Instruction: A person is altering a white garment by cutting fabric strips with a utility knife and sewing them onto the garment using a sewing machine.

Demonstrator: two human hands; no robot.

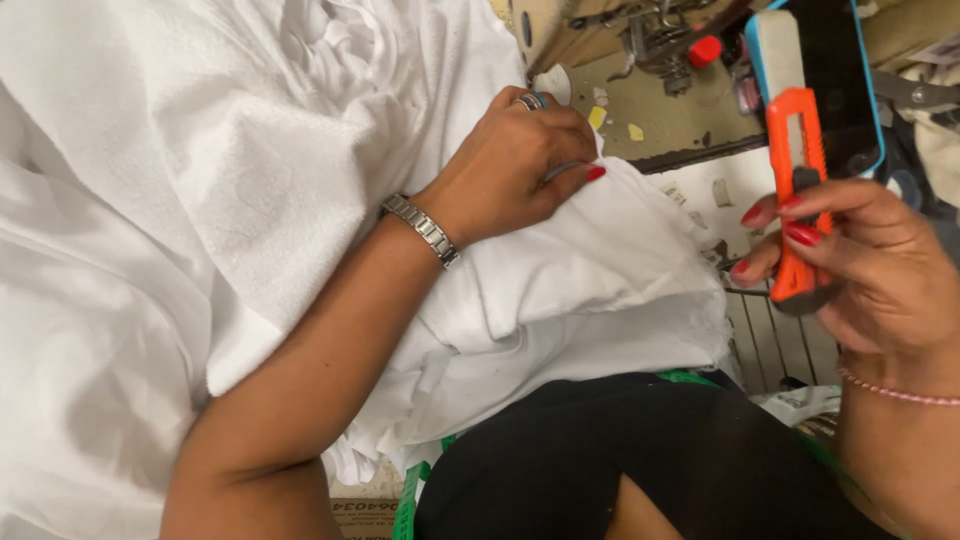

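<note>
1. Your right hand (pixel 880 270) is closed around an orange utility knife (pixel 797 190), thumb and red-nailed fingers wrapped about its lower half, the knife standing nearly upright with its tip pointing away from you.
2. A thin pink bracelet (pixel 895 393) circles that wrist, the forearm running down toward the lower right corner.
3. Just behind the knife's top stands a phone in a blue case (pixel 830 70).
4. Your left hand (pixel 515 165) lies palm-down on the folded white cloth (pixel 590 270), fingers curled and pinching its upper edge; whether anything else is in the grip cannot be told.
5. A metal watch band (pixel 425 230) sits on the left wrist, the arm stretching diagonally across the fabric.
6. Beyond the left fingertips lies the sewing machine bed (pixel 660 120).
</note>
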